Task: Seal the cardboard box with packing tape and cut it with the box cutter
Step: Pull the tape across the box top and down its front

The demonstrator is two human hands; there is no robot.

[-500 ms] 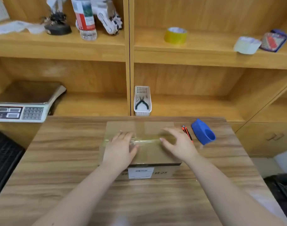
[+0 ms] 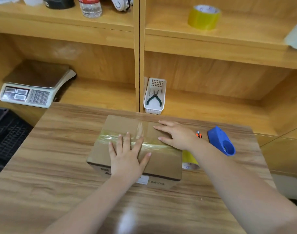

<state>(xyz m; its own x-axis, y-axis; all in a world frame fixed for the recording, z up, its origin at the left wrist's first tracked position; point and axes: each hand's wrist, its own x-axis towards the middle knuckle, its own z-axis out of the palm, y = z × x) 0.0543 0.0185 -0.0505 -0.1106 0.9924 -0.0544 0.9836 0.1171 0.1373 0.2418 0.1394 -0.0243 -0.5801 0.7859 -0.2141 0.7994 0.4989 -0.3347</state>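
A closed cardboard box (image 2: pixel 163 159) sits on the wooden table (image 2: pixel 60 166), slightly turned. A yellowish tape strip (image 2: pixel 108 137) runs across its top, over a clear strip going front to back. My left hand (image 2: pixel 127 157) lies flat on the lid with fingers spread over the tape. My right hand (image 2: pixel 176 135) rests flat on the box's far right part. A yellow tape roll (image 2: pixel 189 160) lies against the box's right side, partly hidden by my right forearm. The orange box cutter (image 2: pixel 198 134) lies just right of my right hand.
A blue tape dispenser (image 2: pixel 222 141) lies at the table's right. Behind, wooden shelves hold a scale (image 2: pixel 34 88), a white basket with pliers (image 2: pixel 154 97), a yellow tape roll (image 2: pixel 203 17), a bottle (image 2: pixel 90 7). A black crate (image 2: pixel 5 132) stands at left.
The box has turned slightly. My right hand slid to the far right part of the lid; my left hand moved a little toward the middle. The view has shifted.
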